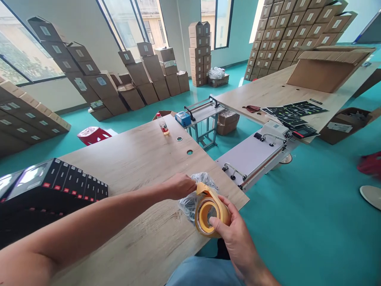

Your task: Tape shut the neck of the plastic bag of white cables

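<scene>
My right hand grips a yellow tape dispenser with a roll of tape on it, its thumb at the hole of the roll. My left hand is closed, its fingertips up against the dispenser's front end. Whatever is pinched in them is too small to make out. Behind and below the dispenser, a bundle of clear plastic wrap lies on the wooden table, close to its right edge.
Stacked black boxes stand at the table's left. A drink bottle stands at the far end. Beyond the right edge is a sealing machine; a blue-ended one is farther off. Cartons line the wall.
</scene>
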### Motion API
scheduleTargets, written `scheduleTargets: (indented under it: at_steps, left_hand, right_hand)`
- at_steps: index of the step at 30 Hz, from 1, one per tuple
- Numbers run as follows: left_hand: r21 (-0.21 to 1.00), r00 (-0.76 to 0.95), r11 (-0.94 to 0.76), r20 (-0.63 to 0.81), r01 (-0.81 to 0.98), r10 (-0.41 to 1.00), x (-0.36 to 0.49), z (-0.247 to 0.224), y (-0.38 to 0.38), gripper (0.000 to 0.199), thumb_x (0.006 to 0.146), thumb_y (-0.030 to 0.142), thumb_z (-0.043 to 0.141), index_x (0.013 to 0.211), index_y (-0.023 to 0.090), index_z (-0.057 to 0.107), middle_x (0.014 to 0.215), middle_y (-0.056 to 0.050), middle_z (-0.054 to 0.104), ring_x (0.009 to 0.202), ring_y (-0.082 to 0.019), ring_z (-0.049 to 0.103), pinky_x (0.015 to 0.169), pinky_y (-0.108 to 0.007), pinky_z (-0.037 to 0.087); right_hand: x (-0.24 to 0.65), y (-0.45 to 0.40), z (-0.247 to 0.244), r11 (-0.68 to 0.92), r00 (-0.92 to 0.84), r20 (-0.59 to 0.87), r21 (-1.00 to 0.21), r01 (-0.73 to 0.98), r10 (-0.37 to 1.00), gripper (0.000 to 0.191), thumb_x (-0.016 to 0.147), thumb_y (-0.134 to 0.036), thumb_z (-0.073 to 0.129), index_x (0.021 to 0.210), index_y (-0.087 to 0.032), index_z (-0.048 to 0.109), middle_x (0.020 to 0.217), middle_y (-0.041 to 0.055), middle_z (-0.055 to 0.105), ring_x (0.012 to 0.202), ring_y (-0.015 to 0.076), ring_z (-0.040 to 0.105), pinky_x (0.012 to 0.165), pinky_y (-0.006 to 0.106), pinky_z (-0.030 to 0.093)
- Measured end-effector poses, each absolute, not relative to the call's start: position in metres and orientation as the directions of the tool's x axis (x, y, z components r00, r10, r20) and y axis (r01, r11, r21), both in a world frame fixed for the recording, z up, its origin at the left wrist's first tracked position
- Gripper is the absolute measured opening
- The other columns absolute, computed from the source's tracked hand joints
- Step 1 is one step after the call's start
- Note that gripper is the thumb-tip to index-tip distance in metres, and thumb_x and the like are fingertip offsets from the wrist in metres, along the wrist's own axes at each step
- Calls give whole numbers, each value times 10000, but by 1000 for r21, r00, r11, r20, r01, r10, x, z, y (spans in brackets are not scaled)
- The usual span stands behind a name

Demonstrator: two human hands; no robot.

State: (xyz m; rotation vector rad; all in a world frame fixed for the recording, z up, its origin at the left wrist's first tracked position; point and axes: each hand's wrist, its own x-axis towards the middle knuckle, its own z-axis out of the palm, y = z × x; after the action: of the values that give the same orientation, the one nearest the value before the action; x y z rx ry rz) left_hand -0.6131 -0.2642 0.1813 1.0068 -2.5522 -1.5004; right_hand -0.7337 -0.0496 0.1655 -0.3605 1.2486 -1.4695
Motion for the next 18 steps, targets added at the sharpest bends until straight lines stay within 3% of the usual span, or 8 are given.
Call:
scheduleTargets:
  at_steps: [4, 7, 11, 14, 18]
  left_hand:
    - [808, -683, 70, -445, -586, -579, -631, 168, -241, 427, 793, 337, 678, 447, 198, 470, 441, 13, 429, 443, -112, 315, 485, -267, 251]
    - [791, -564, -199, -565, -579, -602, -640, 161, -224, 436, 843, 430, 548, 500, 227, 372, 409, 52, 329, 384, -91, 263, 422, -248, 218]
    - [744, -467, -441, -662, -503, -586, -647, 158, -203, 391, 917, 394, 341, 559, 241, 305, 396, 93, 210, 363, -78, 186, 398, -217, 176]
    - [703, -461, -519, -711, -486, -531, -644, 158, -191, 399, 939, 339, 299, 558, 227, 331, 382, 90, 207, 350, -71, 176, 390, -207, 154]
    - [664, -472, -531, -748, -527, -467, -635, 157, -191, 411, 944, 310, 387, 546, 209, 380, 344, 81, 232, 328, -64, 176, 380, -203, 121]
  right_hand:
    - [-729, -22, 166, 229, -429, -438, -860, 457, -790, 843, 621, -411, 796, 1385, -220, 497, 1285, 114, 678, 1132, 313, 668, 946, 407, 580]
    - [-722, 7, 172, 248, -490, -456, -867, 431, -743, 818, 631, -403, 772, 1382, -216, 507, 1292, 117, 675, 1116, 302, 676, 937, 377, 576]
    - [-723, 26, 189, 296, -445, -497, -844, 447, -745, 784, 614, -345, 738, 1356, -194, 534, 1277, 119, 684, 1131, 300, 666, 932, 351, 560]
    - [-742, 14, 206, 399, -344, -513, -847, 351, -787, 671, 576, -283, 686, 1235, -170, 622, 1113, 93, 741, 1014, 278, 686, 869, 331, 557]
    - [-764, -26, 228, 557, -161, -584, -810, 184, -796, 457, 575, -221, 560, 998, -155, 717, 802, 21, 719, 720, 165, 622, 613, 227, 473]
